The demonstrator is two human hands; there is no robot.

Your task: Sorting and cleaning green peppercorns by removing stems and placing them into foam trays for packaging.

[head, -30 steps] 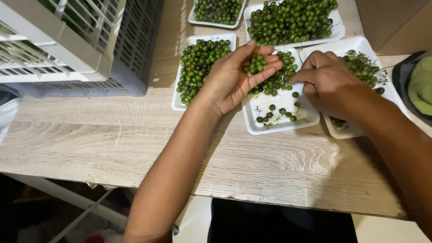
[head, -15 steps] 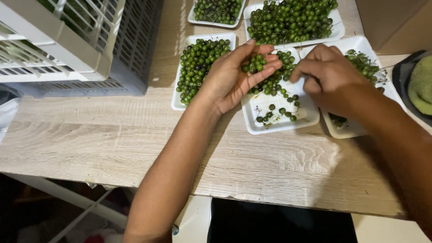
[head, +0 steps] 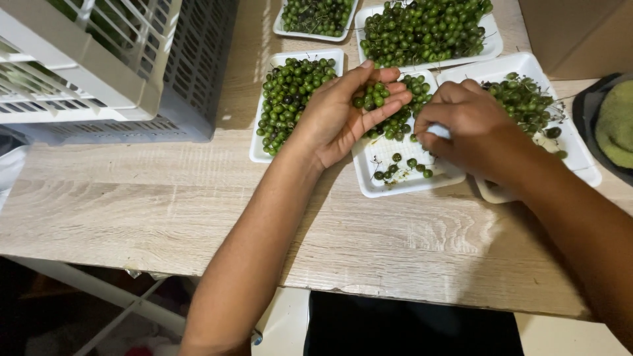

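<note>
My left hand (head: 343,115) is cupped palm up over a white foam tray (head: 389,188), holding a small pile of green berries (head: 371,95) against its fingers. The tray beneath carries a few loose berries (head: 402,166). My right hand (head: 471,125) hovers at that tray's right edge with its fingers curled inward, knuckles up; what the fingertips pinch is hidden. Just right of it lies another white tray (head: 580,158) with berries on thin stems (head: 524,99).
A tray full of picked berries (head: 287,99) lies left of my left hand, and two more berry trays (head: 422,29) (head: 316,14) sit behind. A grey slatted plastic crate (head: 112,66) fills the left. A dark bowl (head: 613,125) is at the right edge. All rest on a wooden tabletop (head: 198,204).
My right hand has slid a little to the left and down toward the middle tray. The left hand has stayed cupped with its berries.
</note>
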